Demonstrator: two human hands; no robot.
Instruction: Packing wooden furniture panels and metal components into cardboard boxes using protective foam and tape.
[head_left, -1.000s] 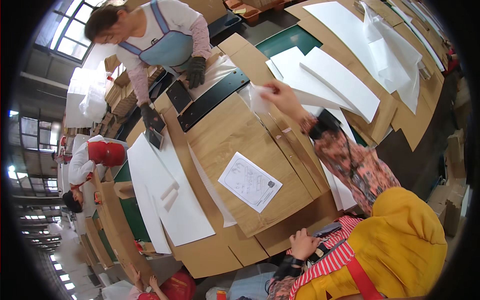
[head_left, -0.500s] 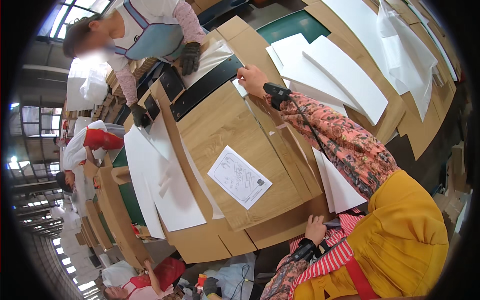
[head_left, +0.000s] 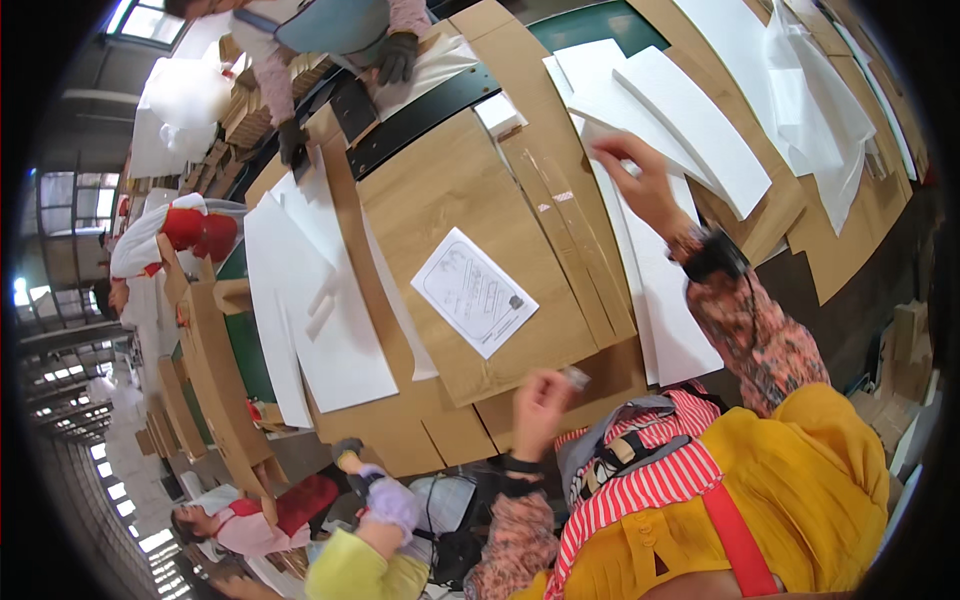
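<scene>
Two hands work apart: the right hand [head_left: 640,180] reaches far, fingers spread on a white sheet [head_left: 668,300] beside the wooden board [head_left: 470,190], while the left hand [head_left: 540,400] pinches a small clear piece [head_left: 575,377] near the surface's [head_left: 390,440] edge.

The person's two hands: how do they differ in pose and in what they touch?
The right hand reaches far out, fingers on white sheets; the left hand stays near the body at the wooden panel's near edge, pinching a small clear piece. Both are bare, with patterned sleeves.
</scene>
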